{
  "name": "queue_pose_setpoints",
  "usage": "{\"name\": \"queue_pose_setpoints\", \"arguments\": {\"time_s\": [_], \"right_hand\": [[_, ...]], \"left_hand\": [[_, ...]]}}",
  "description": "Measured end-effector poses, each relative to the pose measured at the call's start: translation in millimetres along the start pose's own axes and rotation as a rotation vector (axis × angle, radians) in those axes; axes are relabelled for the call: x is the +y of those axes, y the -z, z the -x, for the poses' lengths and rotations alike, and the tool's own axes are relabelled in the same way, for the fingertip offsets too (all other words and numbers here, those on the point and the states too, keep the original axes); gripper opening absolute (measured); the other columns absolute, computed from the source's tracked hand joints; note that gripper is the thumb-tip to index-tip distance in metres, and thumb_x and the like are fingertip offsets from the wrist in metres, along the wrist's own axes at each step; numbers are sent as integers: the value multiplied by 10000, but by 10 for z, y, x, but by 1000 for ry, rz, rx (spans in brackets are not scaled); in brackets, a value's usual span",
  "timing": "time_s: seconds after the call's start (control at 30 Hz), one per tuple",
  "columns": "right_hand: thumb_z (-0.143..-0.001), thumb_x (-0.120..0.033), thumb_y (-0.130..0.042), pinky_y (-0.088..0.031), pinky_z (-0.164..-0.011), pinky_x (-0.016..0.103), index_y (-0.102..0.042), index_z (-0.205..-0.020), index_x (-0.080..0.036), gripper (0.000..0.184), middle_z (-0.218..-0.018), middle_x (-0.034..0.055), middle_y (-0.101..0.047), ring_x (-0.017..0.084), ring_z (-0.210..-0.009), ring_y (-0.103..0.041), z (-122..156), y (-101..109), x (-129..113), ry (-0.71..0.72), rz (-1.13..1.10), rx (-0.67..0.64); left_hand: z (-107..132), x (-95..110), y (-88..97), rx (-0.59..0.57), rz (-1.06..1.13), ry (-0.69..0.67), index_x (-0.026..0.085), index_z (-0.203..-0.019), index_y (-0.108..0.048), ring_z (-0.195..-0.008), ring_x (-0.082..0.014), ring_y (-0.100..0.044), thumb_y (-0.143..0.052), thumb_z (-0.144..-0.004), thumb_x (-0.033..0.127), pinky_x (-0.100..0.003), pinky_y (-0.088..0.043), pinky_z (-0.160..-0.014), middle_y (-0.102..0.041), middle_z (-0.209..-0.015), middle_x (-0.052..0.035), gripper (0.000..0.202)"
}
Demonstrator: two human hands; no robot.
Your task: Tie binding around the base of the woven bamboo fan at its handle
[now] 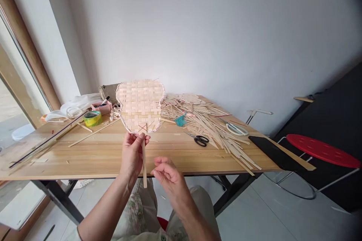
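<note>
My left hand (134, 152) is closed round the flat wooden handle of a woven hand fan (140, 101), just below its blade. The fan stands upright above the table, with pale strips woven crosswise and a wavy edge bound in thread. Red thread forms a cross where the handle meets the blade. To the right of the handle's lower end is my right hand (169, 177), apart from the fan. Its thumb and forefinger tips come together in a pinch; anything between them is too small to make out.
On the wooden table (102, 158) lie black-handled scissors (201, 141), white-handled scissors (236, 129), a teal tassel (180, 120) and a heap of thin strips (215, 128). A tape roll (93, 118) and pink box (103, 107) are at left. A red stool (322, 150) stands right.
</note>
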State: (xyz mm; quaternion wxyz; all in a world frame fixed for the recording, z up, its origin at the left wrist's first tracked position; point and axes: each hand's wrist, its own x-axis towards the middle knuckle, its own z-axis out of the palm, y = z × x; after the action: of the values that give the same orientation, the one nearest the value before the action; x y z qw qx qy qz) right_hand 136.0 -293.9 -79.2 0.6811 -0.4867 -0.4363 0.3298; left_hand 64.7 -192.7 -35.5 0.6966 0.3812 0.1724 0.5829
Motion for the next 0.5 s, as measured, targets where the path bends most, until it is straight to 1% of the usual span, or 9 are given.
{"name": "queue_pose_setpoints", "arguments": {"time_s": [0.03, 0.1, 0.17, 0.23, 0.3, 0.37, 0.4, 0.43, 0.5], "right_hand": [[-694, -411, -634, -404, -782, 276, -598, -620, -167, 257, -962, 59, -551, 182, -908, -521, 18, -73, 6, -19, -31, -33], [-699, -429, -621, -412, -724, 266, -570, -640, -161, 279, -833, 41, -578, 154, -789, -547, 43, -172, 5, -110, -120, -69], [-687, -449, -620, -407, -627, 248, -549, -653, -155, 305, -673, 7, -565, 122, -631, -532, 60, -204, -23, -191, -190, -68], [-678, -450, -624, -384, -564, 228, -552, -662, -144, 315, -580, -14, -542, 95, -538, -491, 66, -186, -78, -207, -190, -48], [-666, -455, -629, -369, -527, 212, -553, -664, -136, 327, -563, -17, -538, 74, -495, -456, 59, -145, -146, -184, -178, -5], [-617, -473, -662, -352, -466, 194, -532, -649, -142, 357, -619, -3, -557, 70, -495, -454, 37, -104, -215, -177, -227, 46], [-587, -481, -682, -325, -425, 181, -516, -636, -146, 377, -640, 3, -562, 63, -479, -444, 21, -87, -248, -177, -275, 61], [-561, -481, -701, -283, -388, 169, -503, -626, -148, 392, -642, 5, -563, 51, -452, -421, 3, -72, -279, -178, -326, 65], [-528, -458, -733, -185, -356, 156, -491, -615, -148, 403, -606, 4, -561, 29, -406, -375, -35, -42, -335, -176, -418, 73]], "left_hand": [[6, -36, -13, 14, 21, 4, 178, -770, -557, -644, -52, -592, -724, -611, 178, -142, -458, -650, -561, -671, 66, 231], [27, -80, -16, 38, 49, 26, 179, -756, -551, -647, -47, -591, -733, -599, 177, -139, -457, -665, -568, -671, 70, 240], [51, -88, -1, 44, 49, 70, 174, -728, -549, -651, -56, -594, -747, -579, 184, -141, -461, -652, -576, -661, 65, 248], [61, -59, 18, 23, 8, 103, 168, -708, -556, -649, -71, -593, -764, -553, 209, -144, -463, -624, -590, -651, 49, 263], [45, 8, 28, -15, -79, 108, 163, -709, -580, -644, -83, -583, -784, -516, 256, -144, -463, -594, -606, -655, 31, 296], [2, 103, 36, -67, -210, 120, 156, -712, -608, -651, -100, -572, -794, -482, 323, -164, -474, -585, -619, -679, 13, 340], [-31, 154, 47, -111, -301, 137, 156, -732, -627, -660, -113, -569, -793, -470, 358, -185, -484, -592, -631, -705, 3, 370], [-73, 198, 66, -146, -398, 156, 155, -715, -640, -657, -132, -568, -794, -441, 402, -210, -493, -590, -637, -692, -5, 400], [-188, 241, 137, -177, -582, 178, 194, -684, -668, -693, -172, -575, -798, -375, 446, -253, -509, -605, -665, -695, 9, 419]]}}
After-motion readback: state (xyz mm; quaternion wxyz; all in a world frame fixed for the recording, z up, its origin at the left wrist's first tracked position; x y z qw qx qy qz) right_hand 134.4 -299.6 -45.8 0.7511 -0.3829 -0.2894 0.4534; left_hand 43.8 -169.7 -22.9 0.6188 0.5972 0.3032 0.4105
